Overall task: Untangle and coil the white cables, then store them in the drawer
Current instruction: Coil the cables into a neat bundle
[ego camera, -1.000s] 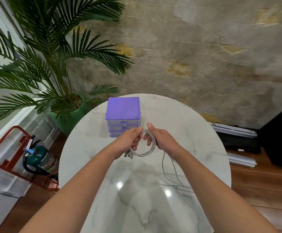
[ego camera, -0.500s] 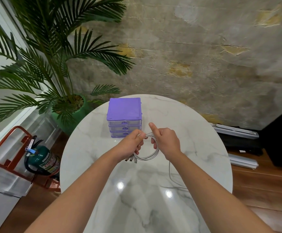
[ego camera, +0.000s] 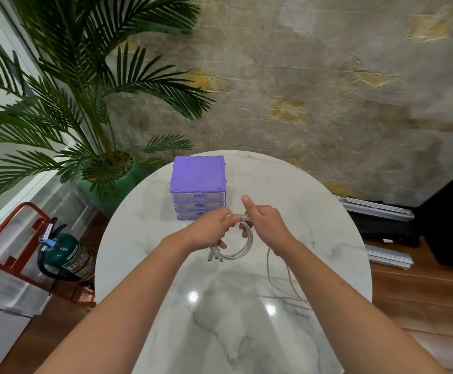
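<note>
On the round, glossy marble bench (ego camera: 314, 211), we see a purple-topped, clear-fronted drawer unit (ego camera: 198, 184) at 12 o'clock. Our left hand (ego camera: 209, 230) and right hand (ego camera: 265, 225) both pinch the thin white cables (ego camera: 242, 247), coiled in a round loop, plug ends pointing toward 7 o'clock, loose strands trailing toward 5 o'clock.

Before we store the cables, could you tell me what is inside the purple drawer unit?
The drawer unit has three clear drawers, all closed. Nothing shows through their fronts, though glare and the purple top hide most of the insides.
</note>
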The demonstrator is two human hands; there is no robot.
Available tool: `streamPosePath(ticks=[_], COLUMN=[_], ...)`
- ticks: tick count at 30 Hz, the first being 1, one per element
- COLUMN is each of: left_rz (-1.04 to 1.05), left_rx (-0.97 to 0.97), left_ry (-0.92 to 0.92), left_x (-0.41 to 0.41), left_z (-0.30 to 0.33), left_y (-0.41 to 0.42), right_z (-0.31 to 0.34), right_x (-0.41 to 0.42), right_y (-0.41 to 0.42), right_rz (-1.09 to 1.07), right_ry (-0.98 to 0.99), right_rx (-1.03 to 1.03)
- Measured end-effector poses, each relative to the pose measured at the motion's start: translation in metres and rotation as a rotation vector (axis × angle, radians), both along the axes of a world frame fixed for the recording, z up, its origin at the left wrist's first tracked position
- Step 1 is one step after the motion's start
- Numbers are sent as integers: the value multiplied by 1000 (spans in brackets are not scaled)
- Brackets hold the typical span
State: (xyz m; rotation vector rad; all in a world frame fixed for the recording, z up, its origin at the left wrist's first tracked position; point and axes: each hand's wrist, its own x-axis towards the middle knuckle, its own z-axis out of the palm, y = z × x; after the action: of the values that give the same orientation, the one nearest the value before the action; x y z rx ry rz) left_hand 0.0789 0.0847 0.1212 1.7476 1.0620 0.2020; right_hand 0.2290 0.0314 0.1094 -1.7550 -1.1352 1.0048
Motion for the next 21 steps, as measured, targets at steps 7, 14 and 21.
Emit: streamPosePath(ticks=[7,14,21], left_rz=[415,524,405], left_rx=[-207,-432,-529], left_ry=[-293,-587,-566], left_x=[-15,-26,-31], left_z=[-10,-8,-5], left_y=[15,23,17], right_z=[-23,-44,-49], right_x=[16,6,1], right_y=[-14,-29,-17], right_rz=[22,41,5], right_ry=[196,41,-120], right_rx=[-39,-83,-83])
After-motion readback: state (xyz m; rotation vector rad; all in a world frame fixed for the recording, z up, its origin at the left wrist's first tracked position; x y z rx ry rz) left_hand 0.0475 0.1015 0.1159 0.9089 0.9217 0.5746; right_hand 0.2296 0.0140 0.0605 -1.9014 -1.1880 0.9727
